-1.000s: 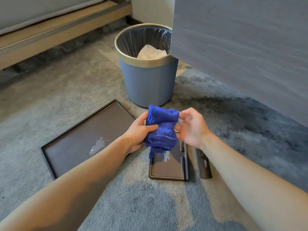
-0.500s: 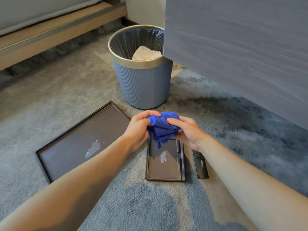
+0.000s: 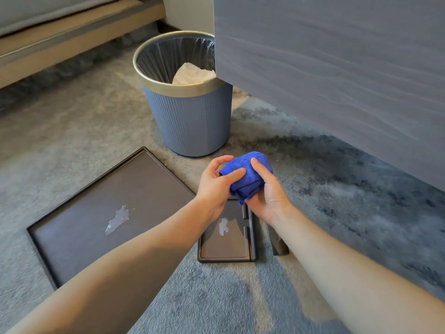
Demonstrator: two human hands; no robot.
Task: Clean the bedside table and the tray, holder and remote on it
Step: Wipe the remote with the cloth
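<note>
Both hands hold a bunched blue cloth (image 3: 250, 175) in the air between them. The left hand (image 3: 214, 184) curls its thumb and fingers round the cloth's left side. The right hand (image 3: 267, 196) cups it from below and from the right, with its thumb pressed over the top. Neither hand is open, and each has a firm hold on the fabric. The task's things lie on the grey carpet (image 3: 325, 194) below. The dark brown tray (image 3: 84, 201) lies flat to the left, set at an angle, with a pale smear (image 3: 118, 219) near its middle. The holder (image 3: 224, 247) lies just under the hands, partly hidden by the left wrist, and has a smaller white smear (image 3: 224, 226) on its surface. The black remote (image 3: 278, 247) lies just beside the holder's right edge, with its far end covered by the right forearm. Behind the tray stands a blue ribbed bin (image 3: 190, 126) with a gold rim and a black liner. A crumpled white tissue (image 3: 192, 73) lies inside the bin. A grey wood-grain panel (image 3: 337, 68) fills the upper right and overlaps the bin's right rim.
</note>
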